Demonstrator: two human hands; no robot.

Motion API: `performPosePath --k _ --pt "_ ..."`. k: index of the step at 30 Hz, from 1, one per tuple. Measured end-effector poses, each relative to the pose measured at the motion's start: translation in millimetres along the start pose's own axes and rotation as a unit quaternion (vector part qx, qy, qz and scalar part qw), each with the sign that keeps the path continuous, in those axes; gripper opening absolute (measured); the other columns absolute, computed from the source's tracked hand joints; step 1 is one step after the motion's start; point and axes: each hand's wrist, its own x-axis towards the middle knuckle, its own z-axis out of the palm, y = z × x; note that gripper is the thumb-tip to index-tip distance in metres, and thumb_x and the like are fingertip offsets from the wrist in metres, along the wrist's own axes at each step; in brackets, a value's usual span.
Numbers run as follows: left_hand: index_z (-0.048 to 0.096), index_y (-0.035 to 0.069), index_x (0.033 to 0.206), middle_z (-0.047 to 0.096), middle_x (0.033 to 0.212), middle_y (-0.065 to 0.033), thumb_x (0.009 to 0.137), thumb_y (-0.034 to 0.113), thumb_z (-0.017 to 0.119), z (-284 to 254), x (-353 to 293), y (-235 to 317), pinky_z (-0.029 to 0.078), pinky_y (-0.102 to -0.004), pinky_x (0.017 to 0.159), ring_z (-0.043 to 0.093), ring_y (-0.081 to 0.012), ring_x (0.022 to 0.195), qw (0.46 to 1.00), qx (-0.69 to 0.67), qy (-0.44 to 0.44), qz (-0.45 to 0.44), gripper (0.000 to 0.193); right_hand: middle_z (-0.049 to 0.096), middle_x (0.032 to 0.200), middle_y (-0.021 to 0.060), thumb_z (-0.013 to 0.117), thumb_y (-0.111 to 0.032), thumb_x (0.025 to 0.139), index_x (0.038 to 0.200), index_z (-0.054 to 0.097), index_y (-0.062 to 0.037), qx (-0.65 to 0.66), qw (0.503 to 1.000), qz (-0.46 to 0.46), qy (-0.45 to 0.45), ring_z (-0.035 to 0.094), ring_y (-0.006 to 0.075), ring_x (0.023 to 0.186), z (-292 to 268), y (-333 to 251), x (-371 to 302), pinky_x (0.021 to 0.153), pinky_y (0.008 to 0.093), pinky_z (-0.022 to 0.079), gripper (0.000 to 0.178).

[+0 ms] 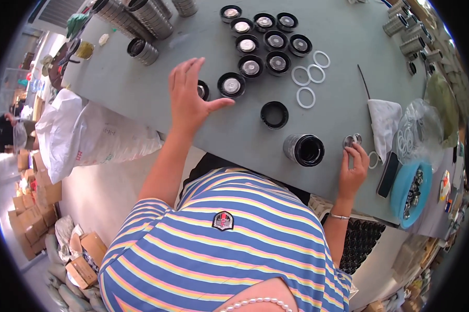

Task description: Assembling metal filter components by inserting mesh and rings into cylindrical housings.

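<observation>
My left hand is open over the grey-green table, thumb and fingers spread wide. Partly behind it is a black round cup with a silver centre, and a similar black cup sits just past the thumb tip. My right hand pinches a small silver disc at its fingertips, with another silver disc right beside it. Between the hands stand an empty black ring and, nearer me, a stack of black rings. Several more black cups with silver centres are grouped farther back.
White rings lie right of the cups. At the right are a white cloth, a dark rectangular block, a clear bag of rings and a blue basin of shiny metal parts. Ribbed metal stacks stand far left.
</observation>
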Motion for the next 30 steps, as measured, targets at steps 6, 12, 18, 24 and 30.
performPosePath --k 6,12,18,24,30 --pt "0.063 0.01 0.141 0.061 0.139 -0.0102 0.083 0.034 0.089 31.1 -28.8 104.9 0.061 -0.0433 0.086 0.069 -0.0349 0.112 0.95 -0.219 -0.217 0.041 0.068 0.074 0.123 0.0126 0.069 -0.004 0.102 0.11 0.069 -0.0001 0.181 0.976 0.108 0.047 0.07 0.0243 0.106 2.8 -24.6 -10.7 0.097 0.0366 0.054 0.009" --pt "0.076 0.006 0.12 0.074 0.116 -0.0098 0.073 0.04 0.094 30.0 -6.1 108.9 0.06 -0.0418 0.087 0.072 -0.033 0.106 0.942 -0.279 -0.181 -0.045 0.061 0.073 0.12 0.0132 0.066 -0.001 0.103 0.111 0.065 -0.0018 0.223 0.968 0.067 0.097 0.065 0.0254 0.113 -10.2 -38.4 -12.5 0.103 0.0377 0.051 0.008" --pt "0.075 0.008 0.128 0.074 0.123 -0.0094 0.068 0.033 0.099 -4.9 6.4 165.0 0.054 -0.0408 0.1 0.068 -0.0317 0.109 0.896 -0.355 -0.184 0.194 0.069 0.074 0.12 0.0135 0.066 -0.001 0.102 0.108 0.064 -0.0027 0.268 0.957 0.063 0.086 0.06 0.0289 0.121 -29.3 -65.0 -4.8 0.109 0.0417 0.046 0.007" --pt "0.066 0.007 0.14 0.072 0.129 -0.0092 0.066 0.031 0.1 6.7 -7.6 174.9 0.053 -0.0429 0.104 0.067 -0.0314 0.118 0.828 -0.502 -0.244 0.06 0.085 0.078 0.115 0.011 0.073 -0.004 0.094 0.106 0.067 -0.0072 0.189 0.978 -0.082 0.035 0.061 0.0346 0.118 -57.5 -99.2 18.0 0.107 0.0454 0.046 0.013" --pt "0.062 0.007 0.141 0.072 0.124 -0.0114 0.064 0.032 0.101 28.8 -13.1 165.7 0.052 -0.0467 0.106 0.067 -0.0342 0.118 0.818 -0.517 -0.213 0.137 0.089 0.081 0.111 -0.0009 0.075 -0.015 0.094 0.094 0.073 -0.0143 0.046 0.98 -0.175 -0.089 0.061 0.0279 0.133 -69.7 -132.7 35.2 0.122 0.0514 0.029 0.001"
